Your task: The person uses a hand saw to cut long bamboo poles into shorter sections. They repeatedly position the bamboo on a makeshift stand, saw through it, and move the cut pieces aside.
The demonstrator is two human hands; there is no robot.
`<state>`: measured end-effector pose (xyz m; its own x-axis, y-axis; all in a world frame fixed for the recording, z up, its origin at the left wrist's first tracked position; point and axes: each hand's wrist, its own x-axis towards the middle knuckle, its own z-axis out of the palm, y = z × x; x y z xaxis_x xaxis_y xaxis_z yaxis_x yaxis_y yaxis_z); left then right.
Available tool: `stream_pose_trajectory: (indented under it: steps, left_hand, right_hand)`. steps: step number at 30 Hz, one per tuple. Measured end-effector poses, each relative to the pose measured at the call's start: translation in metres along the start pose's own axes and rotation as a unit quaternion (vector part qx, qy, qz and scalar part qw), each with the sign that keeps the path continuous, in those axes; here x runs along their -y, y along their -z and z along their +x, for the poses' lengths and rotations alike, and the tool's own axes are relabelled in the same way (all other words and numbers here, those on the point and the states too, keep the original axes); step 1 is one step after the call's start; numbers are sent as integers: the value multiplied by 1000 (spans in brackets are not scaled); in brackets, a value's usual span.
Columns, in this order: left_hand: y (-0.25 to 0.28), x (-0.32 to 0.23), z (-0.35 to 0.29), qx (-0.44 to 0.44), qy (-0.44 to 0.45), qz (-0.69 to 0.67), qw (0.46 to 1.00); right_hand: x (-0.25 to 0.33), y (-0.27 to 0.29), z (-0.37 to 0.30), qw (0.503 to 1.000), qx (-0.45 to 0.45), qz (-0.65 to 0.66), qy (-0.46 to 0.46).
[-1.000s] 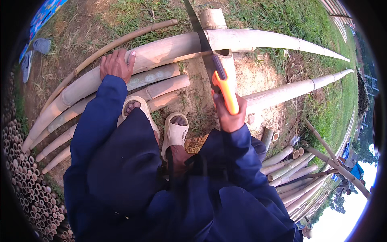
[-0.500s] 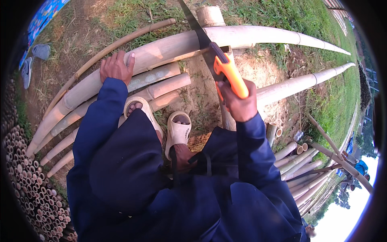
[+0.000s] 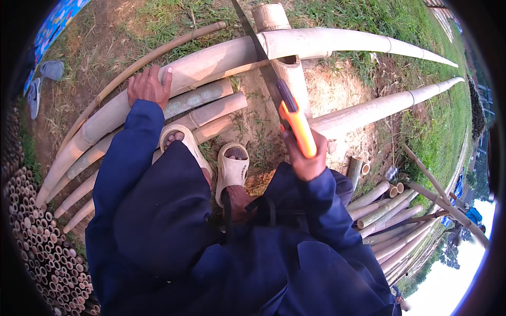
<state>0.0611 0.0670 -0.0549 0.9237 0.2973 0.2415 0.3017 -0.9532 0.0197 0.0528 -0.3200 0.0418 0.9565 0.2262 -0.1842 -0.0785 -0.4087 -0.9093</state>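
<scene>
A thick pale bamboo pole (image 3: pixel 221 60) lies crosswise before me, resting on a short upright bamboo post (image 3: pixel 295 79). My left hand (image 3: pixel 150 87) grips the pole from above, left of the blade, fingers curled over its far side and thumb apart. My right hand (image 3: pixel 307 160) is closed round the orange handle of a handsaw (image 3: pixel 299 129). The saw's long dark blade crosses the pole close to the post and points away from me. How deep the teeth sit in the bamboo cannot be made out.
Several cut bamboo lengths (image 3: pixel 219 109) lie between the pole and my sandalled feet (image 3: pixel 233 171). A thin curved bamboo (image 3: pixel 153 55) runs beyond it. Stacked bamboo tubes (image 3: pixel 47 253) stand at left, more poles (image 3: pixel 390 216) at right, and grey shoes (image 3: pixel 51 69) at far left.
My right hand has drawn the handsaw back toward me, so the handle sits lower and farther from the pole. My left hand keeps its place on the bamboo pole.
</scene>
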Motion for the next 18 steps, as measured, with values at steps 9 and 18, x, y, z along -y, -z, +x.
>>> stream_pose_trajectory:
  steps: [9,18]
  left_hand:
    - [6,6,-4,32,17,7,999]
    - [1,-5,7,-8,-12,-23,1000]
  right_hand:
    - [-17,35,-117,999,21,8,-40]
    - [-10,-40,69,997,-23,7,71]
